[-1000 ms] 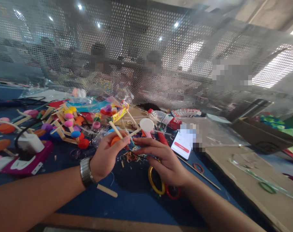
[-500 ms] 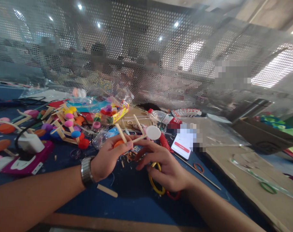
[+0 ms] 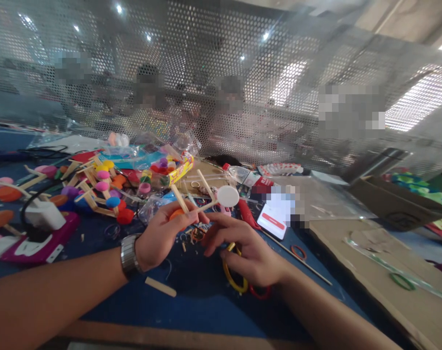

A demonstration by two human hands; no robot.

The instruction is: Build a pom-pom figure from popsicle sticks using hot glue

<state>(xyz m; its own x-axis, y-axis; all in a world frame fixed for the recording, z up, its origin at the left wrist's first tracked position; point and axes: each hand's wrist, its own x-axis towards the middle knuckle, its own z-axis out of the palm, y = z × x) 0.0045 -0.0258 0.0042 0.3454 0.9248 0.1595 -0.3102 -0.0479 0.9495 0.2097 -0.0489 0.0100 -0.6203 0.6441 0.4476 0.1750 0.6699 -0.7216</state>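
My left hand (image 3: 162,233), with a metal-banded watch at the wrist, pinches a small assembly of wooden craft sticks (image 3: 205,184). A white bottle-cap-like disc (image 3: 228,196) sits at its right end, and an orange round piece (image 3: 177,218) shows by my left fingers. My right hand (image 3: 242,248) is just right of it, fingers apart and curved, with the index fingertip close to the left fingertips; whether they touch is unclear. Partly under my right hand are a yellow ring (image 3: 232,277) and a red ring (image 3: 260,291). A loose craft stick (image 3: 161,287) lies on the blue tabletop (image 3: 133,313).
Left are many stick-and-cap pieces (image 3: 93,194) and a purple power strip (image 3: 56,240). Beyond my hands lie a red tool handle (image 3: 247,214), a lit phone (image 3: 275,216) and a plastic bottle (image 3: 242,176). Cardboard (image 3: 366,272) covers the right; a perforated screen (image 3: 206,63) stands behind.
The stick assembly with its white disc has shifted slightly left and up in my left hand. My right hand has stayed nearly where it was, fingers still apart.
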